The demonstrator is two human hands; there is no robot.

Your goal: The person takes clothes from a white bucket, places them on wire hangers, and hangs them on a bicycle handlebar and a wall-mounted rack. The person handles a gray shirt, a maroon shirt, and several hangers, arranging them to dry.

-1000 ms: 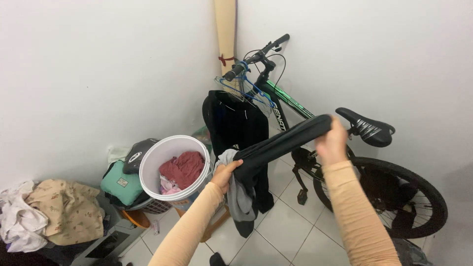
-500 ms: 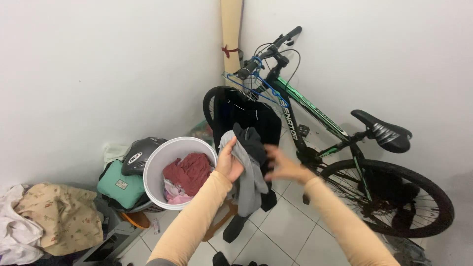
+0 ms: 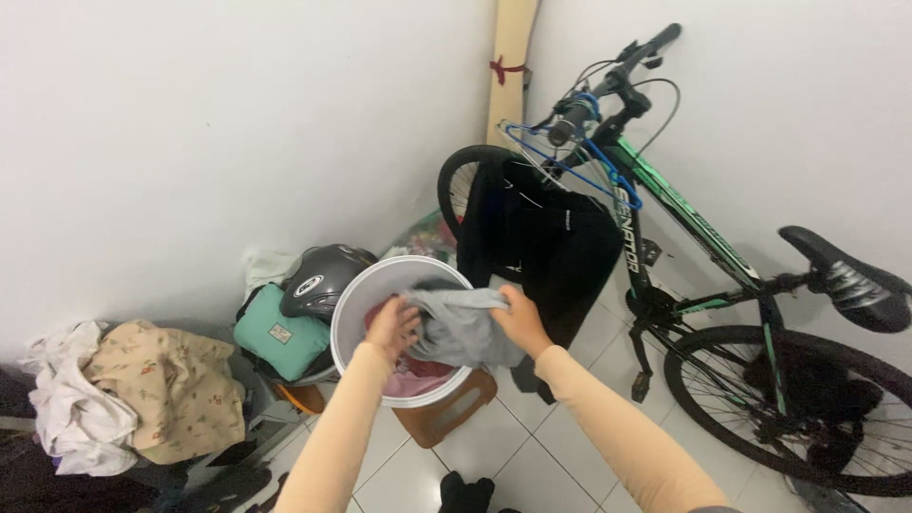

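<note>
Head view: left hand [image 3: 394, 326] and right hand [image 3: 521, 318] both gripping grey garment [image 3: 461, 328] over white bucket [image 3: 353, 304].

White walls [image 3: 190, 123], pale tiled floor [image 3: 532, 446]

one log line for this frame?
left hand: holds grey garment | right hand: holds it | over white bucket

Both hands, left hand [image 3: 392, 326] and right hand [image 3: 520, 318], crowd the mouth of the white bucket [image 3: 353, 302], a grey garment [image 3: 461, 328] filling most of the opening. A helmet [image 3: 318, 278] presses close on the left; a hanging black jacket [image 3: 546, 242] and bicycle [image 3: 722, 275] wall off the right. Open tiled floor [image 3: 494, 442] lies nearer the camera.
</note>
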